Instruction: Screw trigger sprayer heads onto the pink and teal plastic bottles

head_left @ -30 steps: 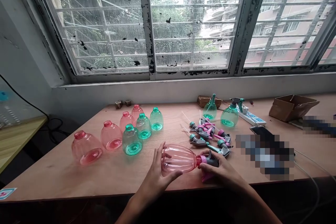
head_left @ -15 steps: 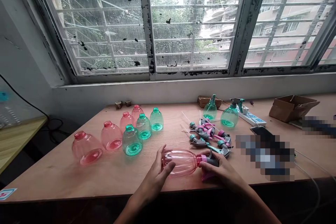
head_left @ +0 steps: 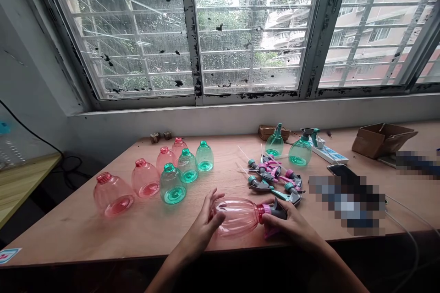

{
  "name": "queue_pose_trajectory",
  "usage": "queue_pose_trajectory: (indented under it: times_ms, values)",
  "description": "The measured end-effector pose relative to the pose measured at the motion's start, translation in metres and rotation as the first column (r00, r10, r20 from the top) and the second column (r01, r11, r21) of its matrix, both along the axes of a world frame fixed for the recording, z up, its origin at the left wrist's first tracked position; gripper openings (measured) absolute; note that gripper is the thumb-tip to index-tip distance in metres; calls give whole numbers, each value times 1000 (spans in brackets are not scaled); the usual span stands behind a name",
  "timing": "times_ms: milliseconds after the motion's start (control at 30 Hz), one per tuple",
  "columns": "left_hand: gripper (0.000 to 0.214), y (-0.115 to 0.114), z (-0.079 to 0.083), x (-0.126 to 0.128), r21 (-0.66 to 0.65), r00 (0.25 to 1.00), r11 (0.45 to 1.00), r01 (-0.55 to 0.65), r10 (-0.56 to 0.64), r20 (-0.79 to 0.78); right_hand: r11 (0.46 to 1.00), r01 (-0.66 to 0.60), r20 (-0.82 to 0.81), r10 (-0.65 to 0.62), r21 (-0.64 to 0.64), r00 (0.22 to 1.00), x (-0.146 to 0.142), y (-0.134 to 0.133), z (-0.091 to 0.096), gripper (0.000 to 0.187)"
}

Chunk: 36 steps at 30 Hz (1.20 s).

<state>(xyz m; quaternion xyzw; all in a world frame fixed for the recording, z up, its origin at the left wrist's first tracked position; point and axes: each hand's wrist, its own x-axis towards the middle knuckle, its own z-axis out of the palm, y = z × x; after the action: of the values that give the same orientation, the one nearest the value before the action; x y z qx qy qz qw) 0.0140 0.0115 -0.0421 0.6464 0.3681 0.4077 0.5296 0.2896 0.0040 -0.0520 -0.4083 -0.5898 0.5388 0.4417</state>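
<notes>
1. Held pink bottle (head_left: 239, 222), centre of the clock (window (head_left: 247, 55) at twelve): lies sideways above the near edge of the table (head_left: 85, 238), neck towards three; I cannot make out any liquid through its clear wall.
2. Left hand (head_left: 201, 225), at nine: cups the base loosely, thumb across the body. Right hand (head_left: 290, 220), at three: grips the grey-and-pink spray head (head_left: 279, 211) at the neck.
3. At ten: four pink bottles (head_left: 146, 179) and three green bottles (head_left: 173, 185), standing open-mouthed.
4. At one: two green spray bottles (head_left: 299, 153), heads fitted, beyond piled spray heads (head_left: 264, 176).
5. At two: open cardboard box (head_left: 371, 143), contents hidden.
6. Versus one second earlier: the held bottle's body sits lower, towards six; the left thumb, then along its lower side, now crosses it; the right grip is unchanged.
</notes>
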Motion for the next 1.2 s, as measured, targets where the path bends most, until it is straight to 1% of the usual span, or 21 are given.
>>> queue_pose_trajectory:
  times_ms: [33, 100, 167, 233, 300, 367, 433, 567, 633, 767, 833, 900, 967, 1033, 1100, 1200]
  values:
    - [81, 2, -1, -1, -18, 1000, 1000, 11, -11, 12, 1000, 2, 4, -2, 3, 1000, 0, 0, 0, 43]
    - [72, 3, -1, -3, -29, 1000, 999, 24, -24, -15, 1000, 6, 3, -6, 4, 1000, 0, 0, 1, 44]
    - [65, 1, 2, -4, -34, 998, 999, 34, -35, -51, 1000, 7, -7, -7, -1, 1000, 0, 0, 1, 44]
    - [64, -2, 7, -3, -43, 997, 998, 49, -51, -53, 1000, 0, -18, 0, -13, 1000, -1, -1, 1, 44]
    - [70, -6, 11, -1, -43, 997, 997, 60, -62, -45, 1000, -6, -28, 5, -17, 1000, -2, -1, 0, 43]
    - [82, -9, 14, 0, -45, 996, 997, 68, -70, -48, 1000, -9, -36, 8, -13, 999, -2, -1, 0, 41]
    - [93, -10, 14, 1, -45, 994, 996, 79, -82, -65, 1000, 2, -37, -2, -2, 999, -2, 0, 1, 40]
    - [104, -10, 11, 0, 8, 990, 996, 89, -87, -114, 1000, -5, -31, 5, -2, 1000, -1, 0, 0, 39]
    - [104, -9, 9, -3, 29, 987, 994, 105, -101, -123, 1000, -5, -9, 6, 6, 1000, 0, 0, 0, 40]
    - [91, -8, 8, -5, 43, 990, 994, 104, -99, -101, 998, 27, 38, -29, 55, 999, 2, 0, -2, 40]
    - [95, -8, 7, -4, 48, 989, 995, 82, -76, -126, 997, 33, 52, -37, 66, 998, 2, -1, -1, 41]
    - [105, -9, 6, -2, 68, 983, 996, 64, -51, -177, 998, 23, 40, -26, 51, 999, 1, -1, 0, 41]
    - [111, -9, 5, 0, 116, 973, 992, 48, -20, -230, 1000, 5, -10, -5, 14, 1000, -1, 0, 1, 41]
    - [110, -10, 4, 2, 170, 965, 985, 35, 11, -262, 1000, -6, -61, 5, -20, 998, -2, 1, 2, 41]
    - [110, -10, 4, 3, 196, 964, 980, 29, 25, -264, 1000, -10, -79, 7, -28, 997, -2, 2, 1, 41]
    - [115, -11, 5, 2, 163, 973, 986, 27, 11, -232, 1000, -18, -65, 17, -19, 998, -1, 1, 0, 42]
